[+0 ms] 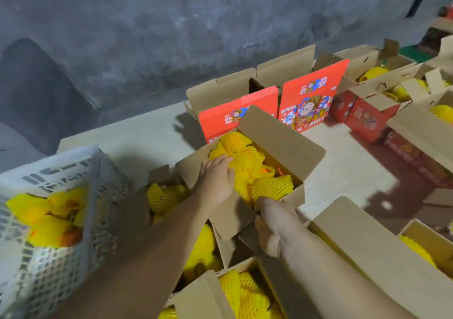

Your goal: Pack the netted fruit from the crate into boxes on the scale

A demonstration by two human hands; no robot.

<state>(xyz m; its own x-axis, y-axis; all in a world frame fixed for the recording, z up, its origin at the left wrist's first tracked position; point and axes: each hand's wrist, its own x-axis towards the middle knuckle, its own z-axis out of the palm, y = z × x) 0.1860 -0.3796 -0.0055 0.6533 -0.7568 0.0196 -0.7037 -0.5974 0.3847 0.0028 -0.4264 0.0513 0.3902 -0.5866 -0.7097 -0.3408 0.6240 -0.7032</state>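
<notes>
Our left hand [217, 179] lies flat on the netted fruit [247, 162] in the centre box [282, 144]. Our right hand [275, 223] grips that box's near flap. The crate [49, 171] sits lower left.

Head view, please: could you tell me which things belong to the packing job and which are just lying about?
In use: left hand, right hand, netted fruit, open box, crate.
Lying about: red printed boxes, other filled boxes.

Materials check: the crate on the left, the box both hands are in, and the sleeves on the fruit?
Crate: looks like moulded plastic, pale grey, matte; its walls are a lattice of slots and holes.
Box: brown corrugated cardboard, unprinted inside, matte, with creased fold-out flaps.
Sleeves: probably soft foam netting, yellow, with an open diamond mesh that bulges around each fruit.
</notes>
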